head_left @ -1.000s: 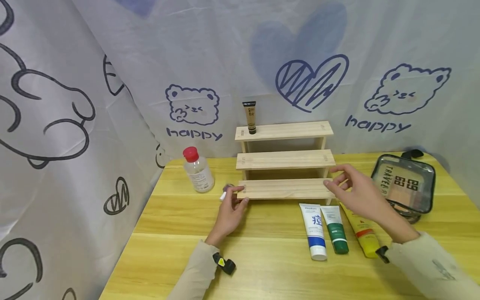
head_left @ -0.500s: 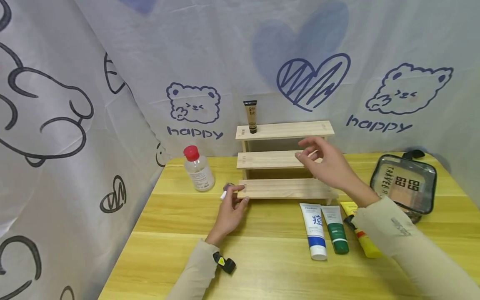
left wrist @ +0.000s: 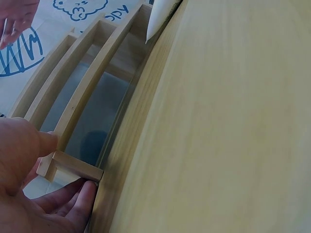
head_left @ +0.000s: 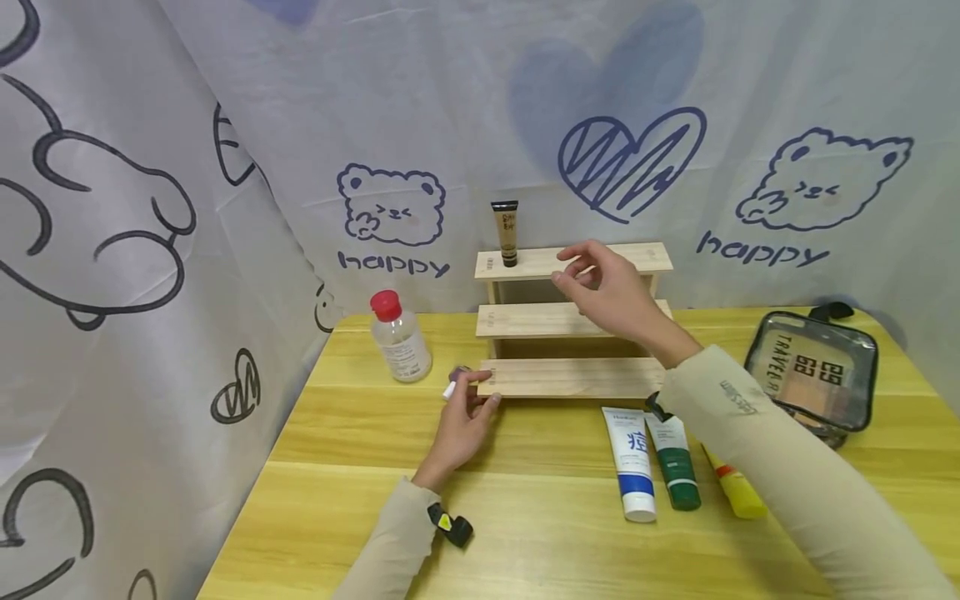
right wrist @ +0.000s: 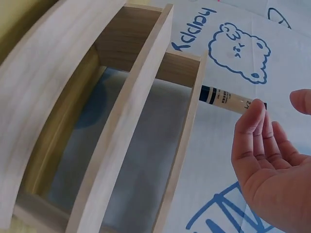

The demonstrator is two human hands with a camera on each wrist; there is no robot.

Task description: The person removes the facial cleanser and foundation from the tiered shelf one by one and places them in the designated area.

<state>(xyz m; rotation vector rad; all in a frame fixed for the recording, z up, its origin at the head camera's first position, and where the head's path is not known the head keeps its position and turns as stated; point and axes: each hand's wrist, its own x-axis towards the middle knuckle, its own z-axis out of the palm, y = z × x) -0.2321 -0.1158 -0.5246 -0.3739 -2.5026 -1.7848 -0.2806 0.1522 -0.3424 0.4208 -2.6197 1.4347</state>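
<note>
A three-step wooden shelf stands against the back curtain. Its lower left end is gripped by my left hand, the thumb on the front board and the fingers behind the leg in the left wrist view. On the left of the top step, a small beige tube with a black cap stands upright on the cap. My right hand is raised in front of the upper steps, holding nothing. The right wrist view shows its fingers loosely bent and thumb apart, overlapping the tube's end.
Left of the shelf stands a clear bottle with a red cap. A small dark and white item lies behind my left hand. White-blue, green-white and yellow tubes lie at right, beside a clear pouch.
My right hand has moved left and up, from the right end of the lowest step to in front of the top step. My left hand keeps its hold on the shelf.
</note>
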